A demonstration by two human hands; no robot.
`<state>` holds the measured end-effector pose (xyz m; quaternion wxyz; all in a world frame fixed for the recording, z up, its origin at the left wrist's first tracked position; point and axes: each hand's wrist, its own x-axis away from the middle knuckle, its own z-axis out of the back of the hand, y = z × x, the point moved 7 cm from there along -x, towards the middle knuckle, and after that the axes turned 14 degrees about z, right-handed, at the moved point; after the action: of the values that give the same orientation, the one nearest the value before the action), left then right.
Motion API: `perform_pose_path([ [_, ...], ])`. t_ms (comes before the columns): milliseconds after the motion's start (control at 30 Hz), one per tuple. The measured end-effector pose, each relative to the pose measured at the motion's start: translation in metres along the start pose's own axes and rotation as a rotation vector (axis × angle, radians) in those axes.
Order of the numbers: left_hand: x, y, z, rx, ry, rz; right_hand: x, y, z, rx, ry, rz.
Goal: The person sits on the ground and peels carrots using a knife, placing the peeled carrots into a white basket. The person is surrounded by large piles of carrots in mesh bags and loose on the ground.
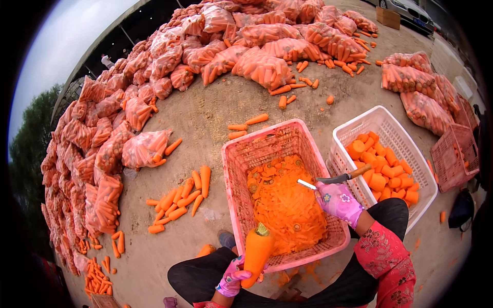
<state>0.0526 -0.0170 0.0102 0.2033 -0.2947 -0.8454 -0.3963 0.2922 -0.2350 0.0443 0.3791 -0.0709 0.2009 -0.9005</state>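
Note:
My left hand (233, 275), in a pink flowered glove, grips a thick carrot (259, 252) by its lower end. The carrot's green-brown crown points up, over the near left corner of a pink plastic crate (235, 184). Orange peelings (287, 215) and cut carrot tops fill the bottom of that crate. My right hand (339, 202), gloved alike, is closed around what looks like a peeler (306, 184); its handle is hidden in the fist. Just beyond this hand a wood-handled knife (360, 171) lies across the rim of a white plastic crate (379, 111). Cut, peeled carrot pieces (385, 165) partly fill the white crate.
Loose carrots (179, 198) lie on the ground left of the pink crate. Piled bags of carrots (265, 67) curve around the far and left sides. More carrot bags (410, 82) and a pink crate (454, 158) stand at right. A car (408, 11) is parked far back.

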Motion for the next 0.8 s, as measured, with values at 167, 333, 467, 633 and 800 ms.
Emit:
perform_pose_path([
  [167, 0.001, -0.013, 0.001, 0.156, -0.088, 0.026, 0.001, -0.068, -0.027, -0.975, -0.051, 0.091],
  [333, -0.004, -0.029, -0.009, 0.369, -0.444, 0.14, 0.012, -0.123, -0.043, -1.577, -0.356, -0.151],
  [467, -0.006, -0.017, -0.017, 0.232, -0.231, 0.089, 0.014, -0.122, -0.048, -1.616, -0.398, -0.147],
  [633, -0.011, -0.005, -0.011, -0.079, 0.075, 0.001, 0.011, -0.114, -0.041, -1.074, -0.116, 0.057],
  [800, -0.01, -0.002, 0.005, -0.119, 0.264, -0.042, 0.03, -0.139, -0.024, -0.548, -0.186, 0.233],
])
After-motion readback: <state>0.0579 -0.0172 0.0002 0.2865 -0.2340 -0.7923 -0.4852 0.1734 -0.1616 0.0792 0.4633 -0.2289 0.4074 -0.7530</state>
